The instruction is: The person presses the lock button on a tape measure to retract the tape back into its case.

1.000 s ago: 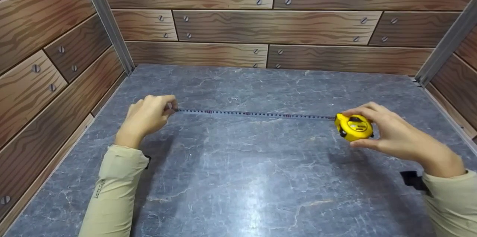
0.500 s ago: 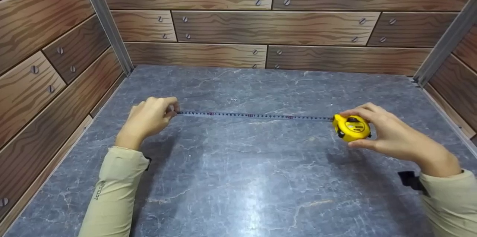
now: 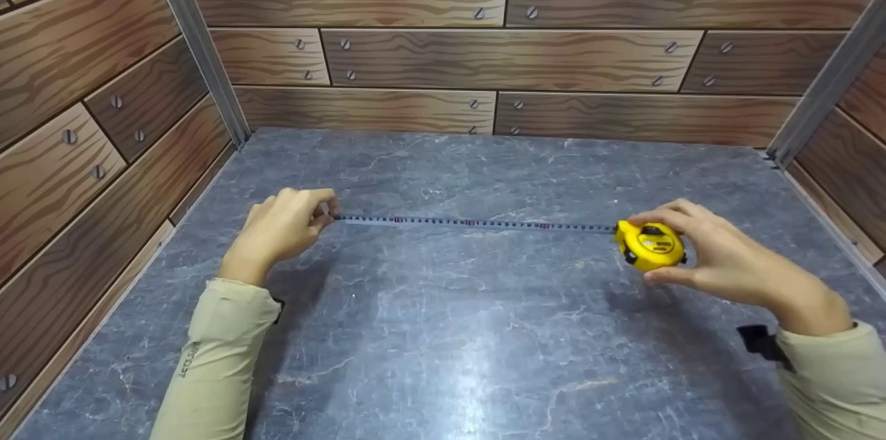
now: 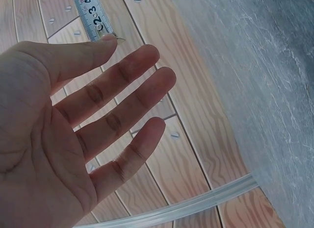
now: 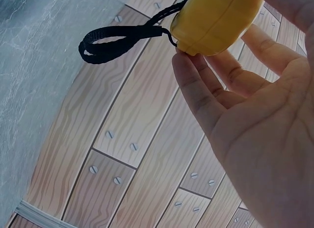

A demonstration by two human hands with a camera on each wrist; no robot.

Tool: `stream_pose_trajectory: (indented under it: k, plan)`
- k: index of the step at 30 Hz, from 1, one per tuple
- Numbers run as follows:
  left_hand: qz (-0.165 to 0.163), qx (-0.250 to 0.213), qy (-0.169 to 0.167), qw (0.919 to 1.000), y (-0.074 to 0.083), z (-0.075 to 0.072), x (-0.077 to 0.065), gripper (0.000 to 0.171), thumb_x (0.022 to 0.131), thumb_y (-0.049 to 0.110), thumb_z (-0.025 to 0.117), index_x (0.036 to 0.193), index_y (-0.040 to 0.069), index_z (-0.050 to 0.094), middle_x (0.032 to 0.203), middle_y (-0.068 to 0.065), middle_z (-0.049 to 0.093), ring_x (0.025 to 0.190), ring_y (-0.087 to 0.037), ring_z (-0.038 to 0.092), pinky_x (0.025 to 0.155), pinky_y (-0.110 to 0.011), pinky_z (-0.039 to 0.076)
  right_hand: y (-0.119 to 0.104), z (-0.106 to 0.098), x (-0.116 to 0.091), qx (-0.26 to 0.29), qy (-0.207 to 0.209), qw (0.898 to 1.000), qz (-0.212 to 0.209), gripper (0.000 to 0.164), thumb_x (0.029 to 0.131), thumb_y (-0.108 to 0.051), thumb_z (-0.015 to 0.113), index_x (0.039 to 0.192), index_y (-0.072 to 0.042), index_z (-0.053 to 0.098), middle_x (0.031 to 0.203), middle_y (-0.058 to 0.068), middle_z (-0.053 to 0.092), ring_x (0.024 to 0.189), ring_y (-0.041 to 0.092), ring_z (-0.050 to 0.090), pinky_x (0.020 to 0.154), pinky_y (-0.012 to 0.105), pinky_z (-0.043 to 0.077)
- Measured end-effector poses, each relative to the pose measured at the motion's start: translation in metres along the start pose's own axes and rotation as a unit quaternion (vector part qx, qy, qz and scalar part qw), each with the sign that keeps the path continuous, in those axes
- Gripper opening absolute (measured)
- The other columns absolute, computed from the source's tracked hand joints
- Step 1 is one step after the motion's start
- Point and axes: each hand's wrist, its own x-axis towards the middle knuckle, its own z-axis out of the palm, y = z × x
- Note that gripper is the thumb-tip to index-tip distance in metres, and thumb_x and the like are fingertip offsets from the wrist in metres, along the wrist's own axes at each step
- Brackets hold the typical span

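Note:
A yellow tape measure [image 3: 651, 246] is in my right hand [image 3: 740, 260], gripped between the thumb below and the fingers above. Its blade [image 3: 443, 222] runs out leftward, nearly straight, above the table. The free end of the blade is pinched by the thumb and index finger of my left hand [image 3: 277, 232]. In the left wrist view the thumb lies over the blade [image 4: 91, 14] near its low numbers, and the other fingers of the left hand [image 4: 64, 120] extend loosely. In the right wrist view a black wrist strap [image 5: 117, 41] hangs from the yellow case [image 5: 216, 22].
Beneath the hands is a grey-blue marble-patterned table [image 3: 415, 329]. Wood-plank patterned walls [image 3: 415, 59] enclose it at the back and both sides, with grey metal posts [image 3: 201, 46] at the back corners.
The left hand has shifted slightly right and the right hand with the tape measure slightly left, so the drawn-out blade is a little shorter. The head view has tilted up slightly.

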Motion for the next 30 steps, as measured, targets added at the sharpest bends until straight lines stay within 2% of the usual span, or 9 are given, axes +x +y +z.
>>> stream_pose_trajectory:
  k: [11, 25, 30]
  plan:
    - [0.008, -0.002, -0.001, 1.0, 0.001, 0.001, 0.0005, 0.009, 0.1, 0.012, 0.07, 0.103, 0.02, 0.073, 0.099, -0.002, 0.081, 0.078, -0.025, 0.071, 0.063, -0.049, 0.056, -0.0006, 0.002, -0.0016, 0.0, -0.004, 1.0, 0.007, 0.073, 0.076, -0.018, 0.098, 0.141, -0.02, 0.066, 0.131, 0.004, 0.067, 0.118, 0.024, 0.062, 0.099, 0.062, 0.053]
    - [0.016, -0.006, 0.006, 0.9998, 0.004, 0.0029, 0.0017, 0.009, 0.1, 0.012, 0.069, 0.103, 0.018, 0.074, 0.099, -0.001, 0.082, 0.081, -0.026, 0.074, 0.064, -0.052, 0.056, -0.0024, 0.0011, -0.0001, 0.006, -0.014, 1.0, 0.013, 0.073, 0.077, -0.02, 0.097, 0.143, -0.019, 0.065, 0.132, 0.006, 0.065, 0.12, 0.031, 0.064, 0.099, 0.067, 0.051]
    - [0.017, -0.005, 0.006, 0.9998, 0.0051, 0.0032, 0.002, 0.009, 0.1, 0.013, 0.07, 0.103, 0.02, 0.074, 0.099, 0.0, 0.082, 0.083, -0.027, 0.075, 0.065, -0.053, 0.056, -0.0018, 0.0034, 0.0009, -0.014, -0.001, 1.0, -0.002, 0.074, 0.075, -0.022, 0.099, 0.142, -0.022, 0.066, 0.13, 0.0, 0.067, 0.117, 0.019, 0.063, 0.098, 0.057, 0.053]
